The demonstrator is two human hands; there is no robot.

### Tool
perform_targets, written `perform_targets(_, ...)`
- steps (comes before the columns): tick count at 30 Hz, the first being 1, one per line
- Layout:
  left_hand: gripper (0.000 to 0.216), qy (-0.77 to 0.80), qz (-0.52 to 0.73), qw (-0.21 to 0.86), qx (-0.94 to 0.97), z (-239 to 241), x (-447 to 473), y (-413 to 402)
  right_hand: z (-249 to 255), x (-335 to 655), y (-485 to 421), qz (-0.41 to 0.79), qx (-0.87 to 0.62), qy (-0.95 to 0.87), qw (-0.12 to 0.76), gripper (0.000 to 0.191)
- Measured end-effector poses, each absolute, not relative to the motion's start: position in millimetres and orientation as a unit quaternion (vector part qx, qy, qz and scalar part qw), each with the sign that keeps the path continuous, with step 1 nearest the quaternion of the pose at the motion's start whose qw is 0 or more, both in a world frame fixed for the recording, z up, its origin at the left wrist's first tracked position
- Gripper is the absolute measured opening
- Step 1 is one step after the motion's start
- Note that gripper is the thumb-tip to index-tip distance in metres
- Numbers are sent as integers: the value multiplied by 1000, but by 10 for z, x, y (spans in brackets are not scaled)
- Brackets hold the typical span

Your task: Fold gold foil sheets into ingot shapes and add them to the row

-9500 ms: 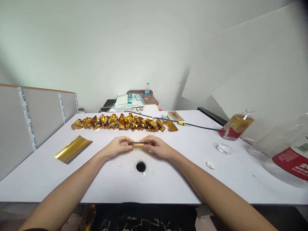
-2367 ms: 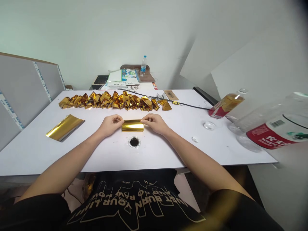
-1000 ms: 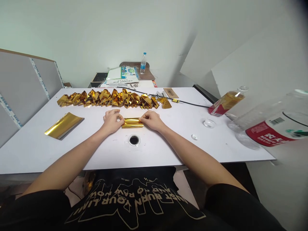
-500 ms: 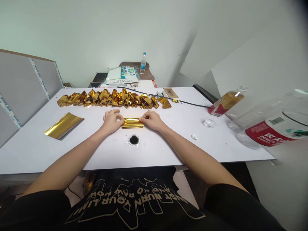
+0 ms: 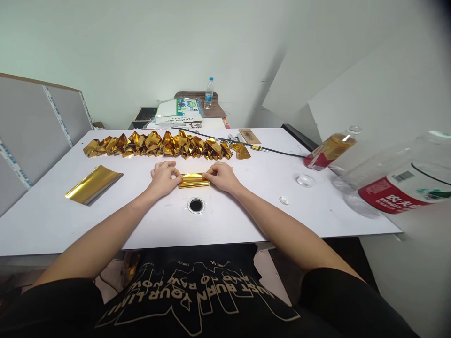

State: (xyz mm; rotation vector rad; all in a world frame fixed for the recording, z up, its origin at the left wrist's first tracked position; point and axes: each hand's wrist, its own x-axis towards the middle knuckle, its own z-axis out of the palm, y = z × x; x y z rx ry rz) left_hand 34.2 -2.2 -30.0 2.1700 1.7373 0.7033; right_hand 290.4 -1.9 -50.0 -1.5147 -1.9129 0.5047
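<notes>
glossy gold strip (image 5: pixel 193 180), perhaps foil, between left hand (image 5: pixel 163 179) and right hand (image 5: pixel 223 177)

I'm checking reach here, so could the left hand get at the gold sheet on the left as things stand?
Likely yes: nothing stands between the left hand and the sheet. But the hand's fingers pinch one end of the foil, so it would probably have to let go first.

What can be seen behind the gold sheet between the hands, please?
Behind the held gold sheet, a row of folded gold pieces lies on the table. Whatever the sheet covers cannot be seen.
</notes>
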Motion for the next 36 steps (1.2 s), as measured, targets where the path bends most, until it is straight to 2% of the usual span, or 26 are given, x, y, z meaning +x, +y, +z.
perform_targets(3,6,602,233,130,753,-281,354,-36,-507,2897,-21,186,-581,-726,318,25)
perform_targets(5,5,602,230,127,754,-272,354,-44,-512,2899,-17,184,-582,-726,318,18)
perform_targets(7,12,600,230,126,756,-269,350,-51,-514,2902,-9,182,-580,-728,317,12)
perform_targets(8,17,593,232,122,762,-270,349,-54,-513,2902,-5,181,-579,-730,316,16)
perform_targets(11,27,530,231,79,812,-280,357,-58,-507,2900,0,176,-569,-741,310,22)
perform_targets(15,38,404,175,32,897,-283,378,-39,-500,2897,-8,170,-547,-763,300,10)
perform_targets(25,48,272,108,48,955,-171,262,-15,-463,2899,-102,158,-484,-802,312,21)
perform_targets(36,49,242,82,71,964,-91,261,-146,-457,2856,-261,108,-290,-909,278,22)
